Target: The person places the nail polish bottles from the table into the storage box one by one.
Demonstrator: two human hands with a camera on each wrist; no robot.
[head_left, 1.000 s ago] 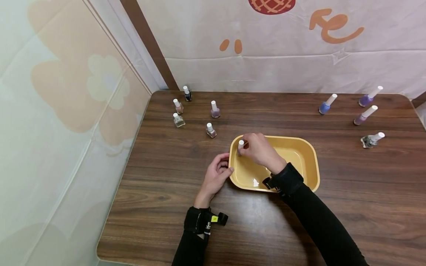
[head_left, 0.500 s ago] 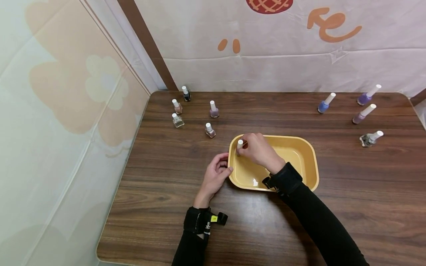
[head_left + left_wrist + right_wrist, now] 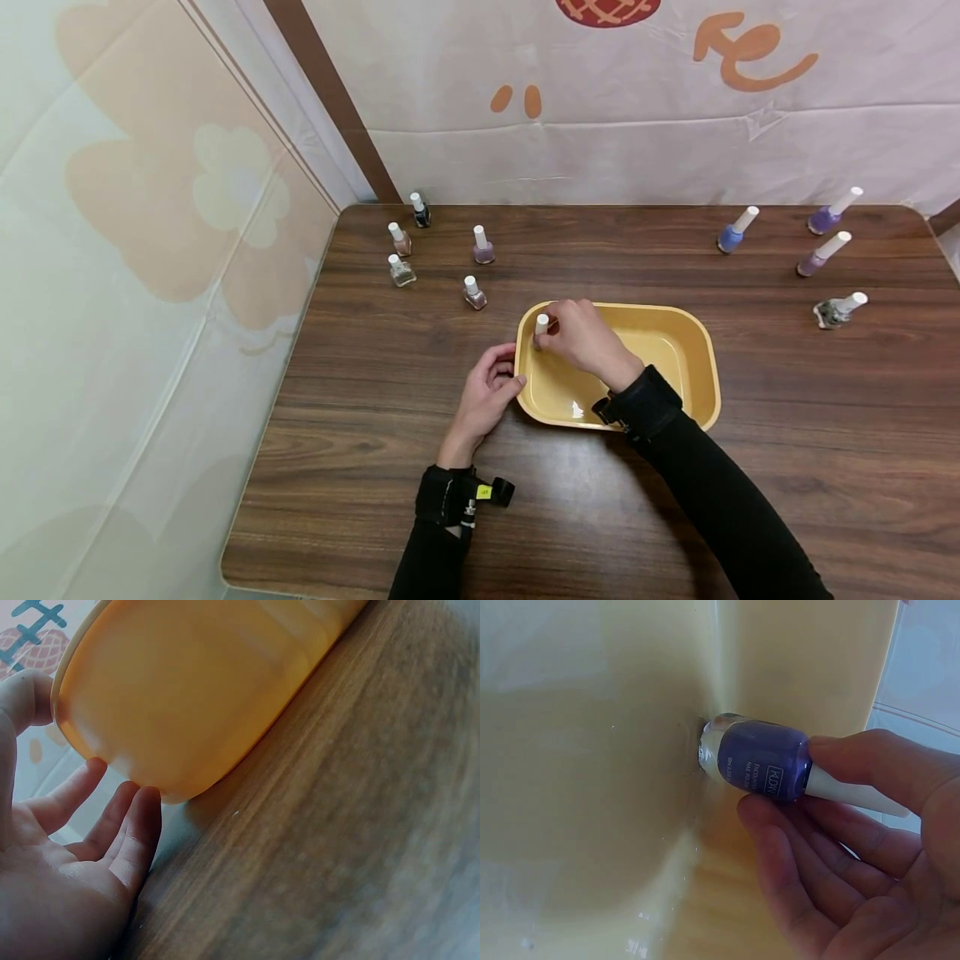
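1. We see the purple nail polish bottle (image 3: 761, 761), white cap up, inside the yellow tray (image 3: 573, 387) at its left end, close to the end wall; its base appears to meet the tray floor.
2. Our right hand (image 3: 587, 336) pinches this bottle around its shoulder and neck, the thumb and fingers closed on it.
3. Our left hand (image 3: 483, 402) is loosely spread, not wrapped around anything: its fingertips touch the tray's outer end wall and its thumb lies at the rim.
4. Beyond the tray, to the left, we have five more bottles (image 3: 484, 252) with white caps, including dark, clear and mauve ones.
5. Well apart on the right we see four others (image 3: 729, 241): blue, purple, mauve and a dark-flecked one.
6. All nine stand on the brown wooden table (image 3: 360, 433), before a pale printed curtain (image 3: 637, 158).
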